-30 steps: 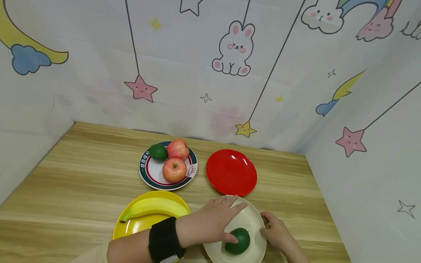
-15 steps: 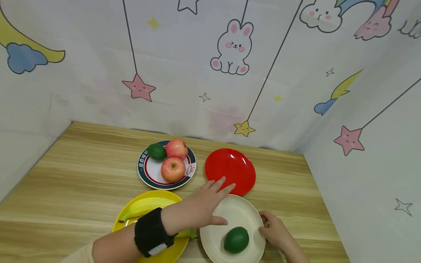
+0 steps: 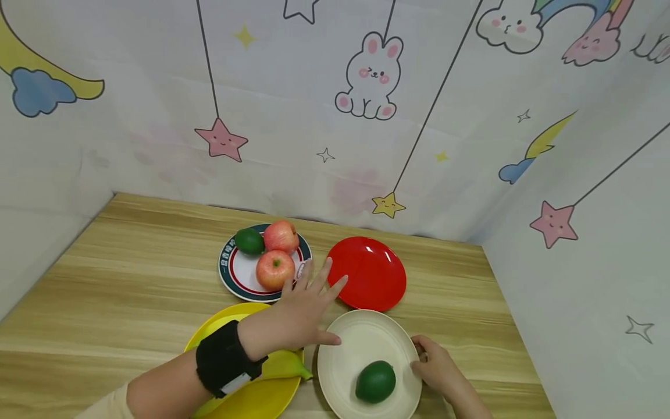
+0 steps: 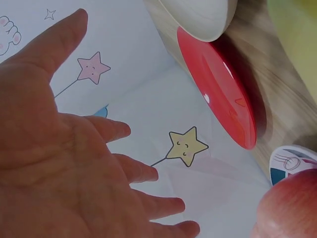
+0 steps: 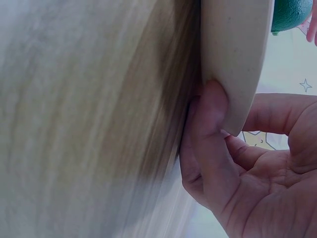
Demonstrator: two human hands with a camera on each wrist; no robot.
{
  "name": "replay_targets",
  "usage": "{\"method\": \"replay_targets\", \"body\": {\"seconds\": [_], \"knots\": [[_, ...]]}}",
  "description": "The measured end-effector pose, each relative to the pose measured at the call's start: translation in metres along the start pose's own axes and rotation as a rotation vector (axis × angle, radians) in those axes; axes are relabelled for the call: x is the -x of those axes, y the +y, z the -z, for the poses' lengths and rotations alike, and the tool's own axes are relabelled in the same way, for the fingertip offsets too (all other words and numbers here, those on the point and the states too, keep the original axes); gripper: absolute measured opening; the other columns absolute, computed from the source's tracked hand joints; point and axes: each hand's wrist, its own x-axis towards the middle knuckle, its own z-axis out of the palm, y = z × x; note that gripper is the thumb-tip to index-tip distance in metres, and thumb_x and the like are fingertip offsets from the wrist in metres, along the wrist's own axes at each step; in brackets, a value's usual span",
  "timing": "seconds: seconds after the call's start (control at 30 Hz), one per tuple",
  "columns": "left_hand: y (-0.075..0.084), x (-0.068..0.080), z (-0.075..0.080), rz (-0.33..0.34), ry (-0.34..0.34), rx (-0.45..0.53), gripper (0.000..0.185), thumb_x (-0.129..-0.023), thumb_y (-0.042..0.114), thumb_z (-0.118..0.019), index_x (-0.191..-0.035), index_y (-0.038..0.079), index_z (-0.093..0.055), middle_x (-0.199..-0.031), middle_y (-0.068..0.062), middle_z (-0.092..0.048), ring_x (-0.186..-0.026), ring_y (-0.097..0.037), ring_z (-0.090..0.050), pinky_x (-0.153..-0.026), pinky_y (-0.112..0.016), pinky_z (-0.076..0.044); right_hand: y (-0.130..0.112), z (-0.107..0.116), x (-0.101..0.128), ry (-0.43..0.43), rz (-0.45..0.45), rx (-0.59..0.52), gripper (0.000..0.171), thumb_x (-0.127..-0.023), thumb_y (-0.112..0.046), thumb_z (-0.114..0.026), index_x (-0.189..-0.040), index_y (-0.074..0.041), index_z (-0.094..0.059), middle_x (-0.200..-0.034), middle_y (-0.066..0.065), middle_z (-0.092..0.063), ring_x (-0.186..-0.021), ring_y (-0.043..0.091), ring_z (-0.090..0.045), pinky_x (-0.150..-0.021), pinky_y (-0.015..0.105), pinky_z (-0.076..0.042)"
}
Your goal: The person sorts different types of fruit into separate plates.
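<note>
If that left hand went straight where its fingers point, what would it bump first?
Probably the red plate, ahead of the left hand. The hand's height is unclear, so it might pass over to the wall.

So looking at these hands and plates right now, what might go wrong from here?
The right hand pinches the cream plate at one edge, and no hand steadies the green fruit on it, so a tilt could set it rolling.

The left hand is spread near the front apple; a low sweep might knock it.

A banana tip appears to overhang the yellow plate, where it could get nudged.
</note>
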Motion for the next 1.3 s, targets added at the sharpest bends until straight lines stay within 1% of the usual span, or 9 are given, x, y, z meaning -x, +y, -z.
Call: {"method": "replay_targets", "body": {"seconds": [0.1, 0.27, 0.4, 0.6, 0.73, 0.83, 0.97, 1.1, 1.3], "knots": [[-0.006, 0.002, 0.006, 0.027, -0.009, 0.006, 0.108, -0.085, 0.057, -0.083, -0.17, 0.02, -0.028, -0.177, -0.016, -0.006, -0.159, -0.053, -0.002, -0.118, -0.079, -0.013, 0.0, 0.0, 0.0, -0.002, -0.004, -0.006, 0.038, -0.078, 0.014, -0.062, -0.116, 0.012, -0.064, -0.094, 0.007, -0.062, -0.079, 0.02, -0.06, -0.062, 0.027, -0.053], [-0.02, 0.005, 0.015, 0.046, -0.007, -0.042, 0.107, -0.09, 0.066, -0.072, -0.171, 0.017, -0.023, -0.177, -0.018, -0.005, -0.158, -0.054, 0.0, -0.118, -0.079, -0.011, 0.0, 0.0, -0.001, -0.004, -0.011, -0.001, 0.038, -0.079, 0.014, -0.063, -0.117, 0.012, -0.064, -0.095, 0.007, -0.061, -0.079, 0.02, -0.06, -0.061, 0.028, -0.053], [-0.033, 0.008, 0.021, 0.07, -0.003, 0.015, 0.103, -0.095, 0.068, -0.064, -0.171, 0.014, -0.019, -0.176, -0.02, -0.004, -0.158, -0.054, 0.003, -0.119, -0.078, -0.006, -0.001, 0.0, -0.001, -0.003, -0.013, 0.014, 0.038, -0.079, 0.014, -0.063, -0.116, 0.011, -0.064, -0.095, 0.006, -0.061, -0.08, 0.02, -0.06, -0.063, 0.028, -0.053], [-0.055, 0.012, 0.03, 0.111, 0.062, 0.103, 0.097, -0.101, 0.064, -0.057, -0.171, 0.012, -0.013, -0.176, -0.023, -0.002, -0.156, -0.057, 0.006, -0.117, -0.08, 0.002, -0.001, 0.0, -0.001, -0.006, -0.017, 0.024, 0.037, -0.079, 0.014, -0.063, -0.116, 0.011, -0.064, -0.095, 0.006, -0.062, -0.08, 0.021, -0.06, -0.064, 0.028, -0.053], [-0.069, 0.014, 0.034, 0.154, 0.125, 0.117, 0.098, -0.103, 0.065, -0.054, -0.171, 0.01, -0.009, -0.175, -0.024, 0.002, -0.156, -0.057, 0.009, -0.116, -0.081, 0.002, -0.002, 0.0, 0.0, -0.005, -0.01, 0.01, 0.037, -0.079, 0.014, -0.063, -0.116, 0.011, -0.064, -0.094, 0.006, -0.061, -0.079, 0.021, -0.06, -0.062, 0.028, -0.053], [-0.08, 0.016, 0.036, 0.183, 0.2, 0.088, 0.112, -0.095, 0.067, -0.066, -0.17, 0.006, -0.011, -0.174, -0.028, -0.001, -0.155, -0.06, 0.003, -0.115, -0.083, -0.006, -0.001, 0.0, 0.0, -0.006, -0.003, 0.005, 0.037, -0.079, 0.014, -0.063, -0.115, 0.011, -0.064, -0.094, 0.006, -0.061, -0.079, 0.021, -0.059, -0.061, 0.028, -0.052], [-0.092, 0.016, 0.038, 0.202, 0.277, 0.055, 0.136, -0.075, 0.067, -0.086, -0.169, 0.003, -0.012, -0.172, -0.033, -0.005, -0.152, -0.065, -0.004, -0.11, -0.086, -0.017, -0.001, 0.001, -0.001, -0.011, -0.001, 0.006, 0.037, -0.079, 0.014, -0.063, -0.116, 0.011, -0.064, -0.094, 0.006, -0.061, -0.08, 0.02, -0.059, -0.064, 0.027, -0.053], [-0.101, 0.016, 0.042, 0.207, 0.283, 0.059, 0.143, -0.069, 0.063, -0.093, -0.169, 0.004, -0.01, -0.171, -0.033, -0.003, -0.151, -0.067, -0.004, -0.108, -0.087, -0.02, -0.001, 0.001, -0.001, -0.014, 0.003, 0.008, 0.037, -0.079, 0.014, -0.063, -0.116, 0.011, -0.064, -0.094, 0.006, -0.061, -0.081, 0.02, -0.059, -0.065, 0.027, -0.052], [-0.115, 0.015, 0.047, 0.22, 0.25, 0.05, 0.138, -0.068, 0.055, -0.097, -0.169, 0.007, -0.014, -0.17, -0.036, -0.001, -0.15, -0.068, -0.005, -0.106, -0.088, -0.022, -0.001, 0.001, -0.001, -0.018, 0.004, 0.009, 0.036, -0.08, 0.014, -0.064, -0.117, 0.011, -0.064, -0.095, 0.006, -0.062, -0.081, 0.021, -0.06, -0.064, 0.027, -0.053]]}}
